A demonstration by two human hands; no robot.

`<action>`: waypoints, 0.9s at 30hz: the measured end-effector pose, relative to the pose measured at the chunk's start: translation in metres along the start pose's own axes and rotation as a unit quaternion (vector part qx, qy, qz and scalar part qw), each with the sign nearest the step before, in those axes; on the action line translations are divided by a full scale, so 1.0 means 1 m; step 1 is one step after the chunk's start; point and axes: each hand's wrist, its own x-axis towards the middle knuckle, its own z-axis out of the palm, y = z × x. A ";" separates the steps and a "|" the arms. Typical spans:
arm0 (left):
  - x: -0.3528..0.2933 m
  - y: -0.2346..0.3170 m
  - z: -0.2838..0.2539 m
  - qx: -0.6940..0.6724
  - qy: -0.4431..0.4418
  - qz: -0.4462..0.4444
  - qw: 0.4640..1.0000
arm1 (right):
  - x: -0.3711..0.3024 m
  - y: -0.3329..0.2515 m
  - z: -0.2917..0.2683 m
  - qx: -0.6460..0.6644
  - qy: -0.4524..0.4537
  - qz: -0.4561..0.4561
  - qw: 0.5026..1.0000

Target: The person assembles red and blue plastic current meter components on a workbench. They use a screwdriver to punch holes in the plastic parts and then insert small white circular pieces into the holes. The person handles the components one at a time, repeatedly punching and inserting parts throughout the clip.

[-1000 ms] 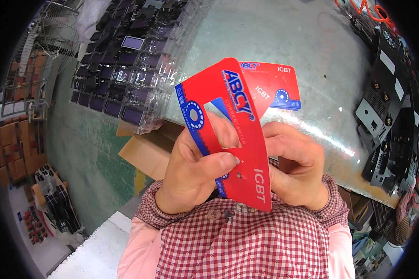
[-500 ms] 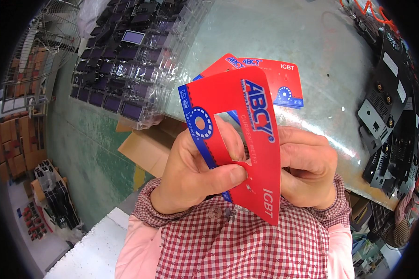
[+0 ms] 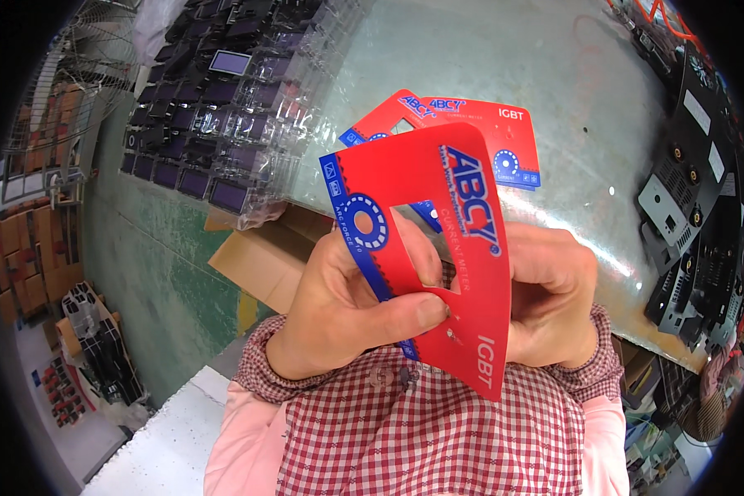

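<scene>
A red faceplate label (image 3: 412, 169) with a blue border strip, a round hole and a rectangular cut-out stands tilted before me. My left hand (image 3: 335, 310) pinches it, thumb on the printed front and fingers behind, one finger showing through the cut-out. On the far side of its right edge is my right hand (image 3: 551, 289), fingers curled. The label hides those fingertips and whatever lies between them. Beyond, two more red labels, one on the right (image 3: 521, 136) and one on the left (image 3: 379, 117), overlap on the bench.
The grey-green bench top (image 3: 471, 50) spreads ahead. Small display modules (image 3: 227, 107) in clear plastic trays fill its far left. Black metal panels (image 3: 678, 198) line the right side. An open cardboard box (image 3: 260, 260) sits below the left bench edge.
The held label has shifted slightly right and turned a little more face-on. My left thumb moved right with it. More of my right fingertips is now covered by the label.
</scene>
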 end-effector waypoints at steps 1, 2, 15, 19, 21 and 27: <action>0.000 0.000 0.000 -0.002 0.001 -0.003 1.000 | 0.000 0.001 0.000 -0.003 0.003 -0.005 1.000; 0.001 -0.002 -0.001 -0.011 -0.010 -0.004 1.000 | 0.000 0.003 0.000 -0.006 0.005 -0.009 1.000; 0.002 -0.010 -0.003 -0.064 -0.001 0.017 0.998 | 0.001 0.009 0.001 -0.018 0.046 -0.037 0.998; 0.004 -0.003 -0.006 -0.120 0.032 0.055 0.991 | -0.002 0.013 0.004 0.098 0.040 -0.044 0.993; 0.005 -0.007 -0.006 -0.074 0.015 0.071 0.995 | -0.002 0.016 0.004 0.099 0.038 -0.071 0.992; 0.008 -0.008 -0.001 -0.126 -0.034 0.067 0.989 | 0.002 0.016 0.001 0.082 0.052 -0.061 0.993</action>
